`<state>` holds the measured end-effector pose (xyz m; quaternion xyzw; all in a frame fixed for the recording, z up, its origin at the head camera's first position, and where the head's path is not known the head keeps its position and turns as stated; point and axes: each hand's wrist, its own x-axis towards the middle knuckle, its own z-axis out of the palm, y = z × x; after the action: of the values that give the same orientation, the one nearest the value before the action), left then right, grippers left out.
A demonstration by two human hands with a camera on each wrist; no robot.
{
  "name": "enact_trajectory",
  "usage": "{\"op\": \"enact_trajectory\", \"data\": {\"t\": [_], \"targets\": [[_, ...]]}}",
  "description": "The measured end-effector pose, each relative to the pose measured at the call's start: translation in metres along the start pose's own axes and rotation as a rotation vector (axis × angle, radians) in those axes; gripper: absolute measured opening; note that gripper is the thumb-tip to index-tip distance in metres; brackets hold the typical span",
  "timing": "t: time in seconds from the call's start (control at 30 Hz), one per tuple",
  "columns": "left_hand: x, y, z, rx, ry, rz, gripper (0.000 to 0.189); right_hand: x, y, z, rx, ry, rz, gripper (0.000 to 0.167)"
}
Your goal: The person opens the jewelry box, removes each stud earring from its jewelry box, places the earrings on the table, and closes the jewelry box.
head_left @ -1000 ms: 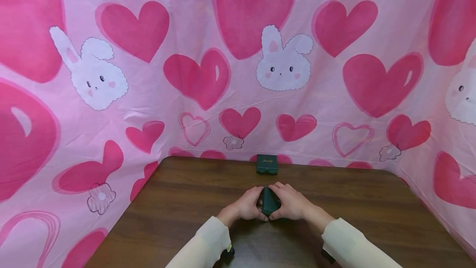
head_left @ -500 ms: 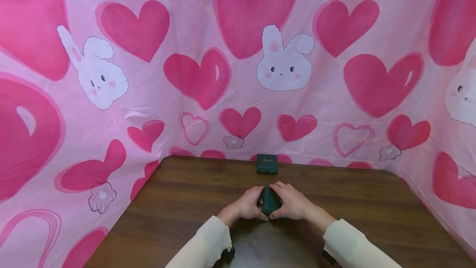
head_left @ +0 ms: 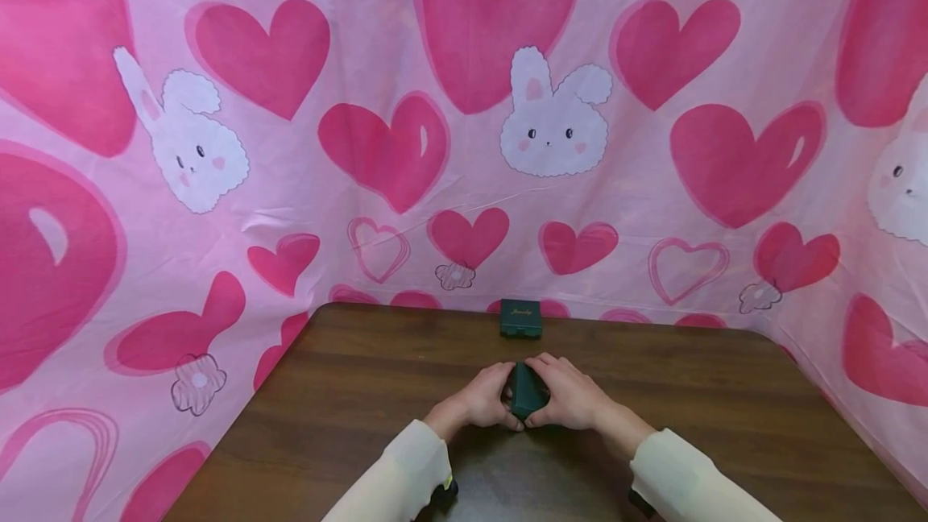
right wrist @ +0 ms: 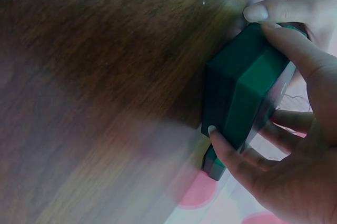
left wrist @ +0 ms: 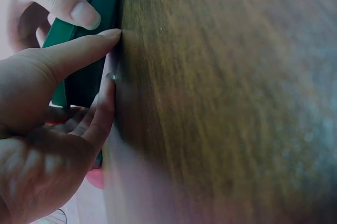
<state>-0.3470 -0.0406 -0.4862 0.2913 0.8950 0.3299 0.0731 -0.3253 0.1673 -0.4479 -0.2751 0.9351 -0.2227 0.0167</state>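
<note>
Gripping green box (head_left: 528,395) from nine o'clock with left hand (head_left: 480,398), from three with right hand (head_left: 574,395); on or just above wooden table (head_left: 348,409), cannot tell which. Already grasped, seemingly closed, not yet released. At twelve o'clock, well apart: second green box (head_left: 520,319), untouched, before heart-patterned cloth (head_left: 631,192).

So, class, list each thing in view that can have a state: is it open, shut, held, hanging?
Near box: looks shut, held between both hands
Far box: shut, lying on the table, not held
Left hand: gripping the near box
Right hand: gripping the near box
Cloth: hanging, creased
</note>
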Motion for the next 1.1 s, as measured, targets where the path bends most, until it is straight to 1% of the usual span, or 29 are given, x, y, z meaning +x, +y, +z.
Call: {"op": "enact_trajectory", "data": {"t": [0.03, 0.07, 0.13, 0.23, 0.37, 0.5, 0.7, 0.87, 1.0, 1.1], "targets": [[-0.002, 0.005, -0.002, -0.017, -0.001, -0.016, 0.083, 0.000, 0.000, 0.000, -0.004, 0.003, 0.006, 0.085], [-0.002, 0.006, -0.002, -0.018, -0.001, -0.029, 0.083, 0.000, -0.001, 0.001, -0.008, 0.007, 0.013, 0.085], [-0.005, 0.016, -0.005, -0.035, 0.002, -0.060, 0.082, 0.000, -0.002, 0.001, -0.017, 0.014, 0.021, 0.085], [-0.006, 0.018, -0.005, -0.029, 0.005, -0.080, 0.082, 0.000, -0.002, 0.001, -0.021, 0.023, 0.028, 0.085], [-0.006, 0.017, -0.005, -0.031, 0.000, -0.079, 0.083, 0.000, -0.002, 0.001, -0.008, 0.024, 0.030, 0.085], [-0.005, 0.014, -0.005, -0.058, -0.008, -0.091, 0.082, 0.000, -0.001, -0.002, 0.018, 0.022, 0.031, 0.084], [-0.003, 0.012, -0.004, -0.047, 0.011, -0.095, 0.085, 0.000, 0.000, -0.006, 0.026, 0.022, 0.038, 0.084], [-0.002, 0.012, -0.004, -0.059, 0.012, -0.110, 0.084, -0.002, 0.001, -0.006, 0.024, 0.031, 0.037, 0.085], [-0.003, 0.011, -0.003, -0.066, 0.011, -0.120, 0.083, -0.004, 0.002, -0.005, 0.028, 0.021, 0.034, 0.086], [-0.004, 0.011, -0.002, -0.064, 0.019, -0.113, 0.082, -0.004, 0.004, -0.005, 0.032, 0.003, 0.031, 0.087]]}}
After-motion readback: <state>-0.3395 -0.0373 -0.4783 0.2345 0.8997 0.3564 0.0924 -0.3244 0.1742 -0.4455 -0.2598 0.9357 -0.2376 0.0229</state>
